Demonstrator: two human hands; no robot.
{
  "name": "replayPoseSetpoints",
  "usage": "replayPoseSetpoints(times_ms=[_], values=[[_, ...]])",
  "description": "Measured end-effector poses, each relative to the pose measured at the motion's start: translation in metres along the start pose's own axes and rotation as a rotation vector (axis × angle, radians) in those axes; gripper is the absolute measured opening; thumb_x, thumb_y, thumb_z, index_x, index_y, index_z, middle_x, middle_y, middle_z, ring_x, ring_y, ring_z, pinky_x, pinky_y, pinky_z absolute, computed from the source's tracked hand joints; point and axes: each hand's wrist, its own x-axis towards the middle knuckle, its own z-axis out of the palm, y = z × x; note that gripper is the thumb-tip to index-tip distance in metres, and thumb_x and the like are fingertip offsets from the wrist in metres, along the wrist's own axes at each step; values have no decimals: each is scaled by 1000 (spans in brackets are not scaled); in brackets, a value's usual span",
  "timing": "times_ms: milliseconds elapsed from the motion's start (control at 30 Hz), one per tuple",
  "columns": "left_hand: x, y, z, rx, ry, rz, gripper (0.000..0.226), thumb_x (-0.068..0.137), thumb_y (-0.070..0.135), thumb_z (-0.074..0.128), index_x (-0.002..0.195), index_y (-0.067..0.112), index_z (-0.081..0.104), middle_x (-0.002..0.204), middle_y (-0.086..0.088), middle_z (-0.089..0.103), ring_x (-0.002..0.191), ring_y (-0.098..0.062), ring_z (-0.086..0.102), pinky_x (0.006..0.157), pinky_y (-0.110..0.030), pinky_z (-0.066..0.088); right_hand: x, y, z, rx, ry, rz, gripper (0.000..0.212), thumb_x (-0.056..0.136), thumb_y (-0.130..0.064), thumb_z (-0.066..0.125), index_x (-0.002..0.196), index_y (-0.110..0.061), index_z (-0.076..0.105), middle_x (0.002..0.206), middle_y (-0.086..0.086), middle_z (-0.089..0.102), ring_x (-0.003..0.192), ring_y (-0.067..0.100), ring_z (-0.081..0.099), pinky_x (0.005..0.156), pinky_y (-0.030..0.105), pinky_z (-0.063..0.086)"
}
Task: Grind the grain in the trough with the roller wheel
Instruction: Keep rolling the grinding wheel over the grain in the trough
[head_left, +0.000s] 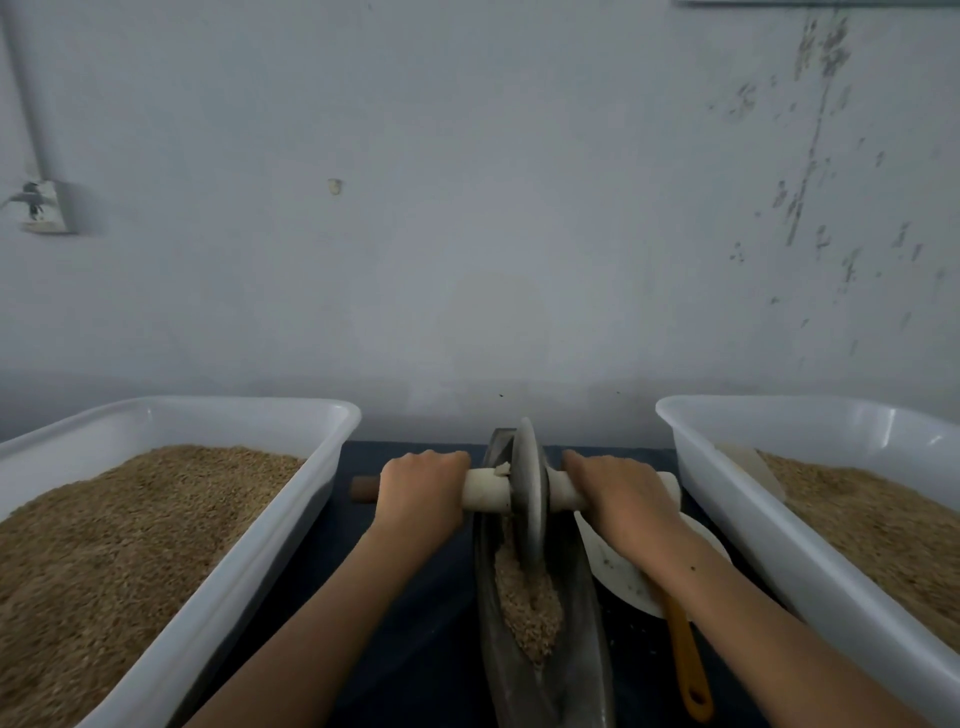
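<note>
Gripping the axle on both sides of the wheel, you have your left hand (422, 488) curled over the bar left of the disc and your right hand (618, 491) curled over it on the right, knuckles up and fingers wrapped out of sight underneath. The axle (488, 488) runs crossways, pale near the disc, with a brown end poking out beyond your left hand. The roller wheel (529, 493) stands upright on its edge in the far half of the trough (576, 649), a long, narrow, dark metal boat that runs from near the wall toward you. The grain (527, 603) lies heaped in the trough's groove on the near side of the wheel, touching its lower rim. A white tub (218, 582) heaped with grain sits to your left, and a second white tub (737, 519), also holding grain, to your right. Beneath your right forearm lies a white bowl (618, 571), and an orange handle (688, 670) sticks out toward you from it. Everything rests on a dark cloth (405, 623).
</note>
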Motion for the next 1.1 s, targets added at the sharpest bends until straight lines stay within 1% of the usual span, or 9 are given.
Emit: replayPoseSetpoints(times_ms=[133, 367, 467, 667, 767, 833, 933, 1033, 1100], values=[[2, -6, -1, -26, -123, 29, 26, 84, 29, 60, 108, 21, 55, 104, 0, 62, 95, -20, 59, 70, -29, 36, -1, 0, -4, -41, -46, -43, 21, 88, -13, 54, 102, -23, 42, 101, 3, 60, 91, 24, 58, 71, 32, 39], [4, -13, -16, -141, -560, 67, 44, 75, 33, 72, 113, 17, 59, 97, -1, 63, 81, -18, 56, 72, -31, 44, -4, 5, -27, -17, -380, -119, 32, 80, -16, 64, 111, -23, 57, 101, 1, 63, 88, 20, 60, 65, 28, 39], [3, -10, -16, -90, -478, 56, 40, 75, 34, 71, 110, 19, 58, 90, 1, 59, 79, -17, 54, 70, -30, 41, -4, 5, -25, -8, -383, -97, 33, 80, -15, 64, 112, -22, 57, 102, 2, 63, 89, 21, 61, 66, 28, 39], [0, -4, -2, -25, -84, 12, 20, 85, 32, 57, 103, 24, 54, 99, 2, 62, 90, -18, 59, 68, -29, 35, -3, 1, -6, -18, -5, -64, 22, 90, -13, 51, 110, -21, 47, 106, 2, 62, 96, 25, 60, 76, 34, 44], [-2, -4, 2, -26, -16, 26, 18, 86, 33, 55, 103, 25, 53, 97, 3, 63, 88, -17, 59, 67, -28, 34, -4, 2, -2, -9, 30, -77, 20, 90, -15, 52, 108, -21, 44, 103, 1, 63, 93, 23, 60, 78, 35, 46], [0, -6, -2, -16, -93, 49, 23, 85, 32, 58, 106, 24, 55, 100, 2, 63, 91, -17, 59, 68, -28, 36, -4, 3, -7, -19, -33, -82, 21, 89, -14, 52, 107, -22, 45, 103, 3, 62, 92, 24, 59, 72, 32, 41], [4, -9, -13, -49, -379, 70, 34, 80, 31, 66, 110, 19, 57, 103, -1, 64, 93, -19, 61, 71, -29, 42, -4, 5, -19, -28, -239, -107, 27, 84, -13, 57, 109, -21, 52, 104, 4, 61, 91, 24, 59, 67, 30, 36], [2, -12, -19, -201, -654, 64, 31, 78, 24, 70, 106, 11, 63, 91, -3, 68, 75, -14, 62, 67, -26, 47, -5, 6, -29, -5, -393, -134, 30, 81, -15, 64, 110, -20, 57, 100, 2, 62, 84, 20, 58, 63, 28, 39], [1, -13, -20, -254, -706, 59, 28, 79, 22, 70, 103, 11, 65, 87, -4, 69, 67, -12, 60, 61, -22, 45, -6, 5, -31, -1, -426, -135, 31, 80, -16, 65, 110, -19, 58, 99, 3, 63, 85, 20, 60, 61, 27, 40]])
